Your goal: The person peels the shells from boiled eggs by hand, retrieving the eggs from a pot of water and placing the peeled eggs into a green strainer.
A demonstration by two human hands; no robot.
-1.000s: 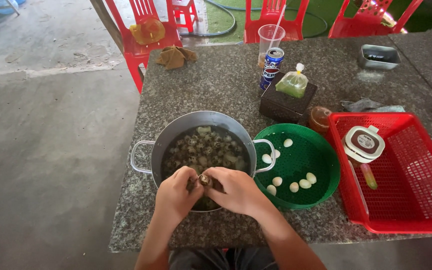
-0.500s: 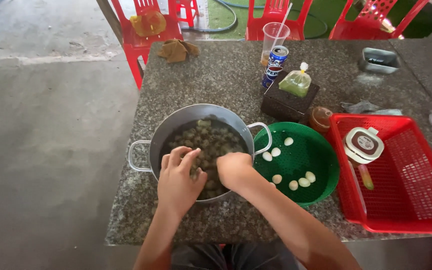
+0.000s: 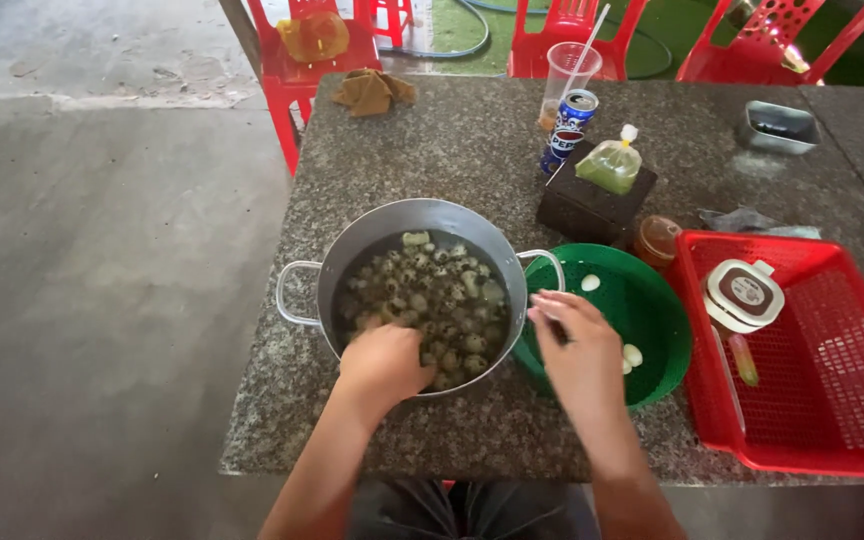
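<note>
Pot left of bowl

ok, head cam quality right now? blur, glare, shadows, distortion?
Head view: even, soft daylight with no hard shadows; faint sheen on the metal pot rim and the granite table, nothing blown out. Right hand over the green bowl is slightly motion-blurred at the fingertips; left hand in the pot is sharper. Mild wide-angle bowing at the table edges.

Outdoor eatery: granite table (bare concrete floor), red plastic chairs
</note>
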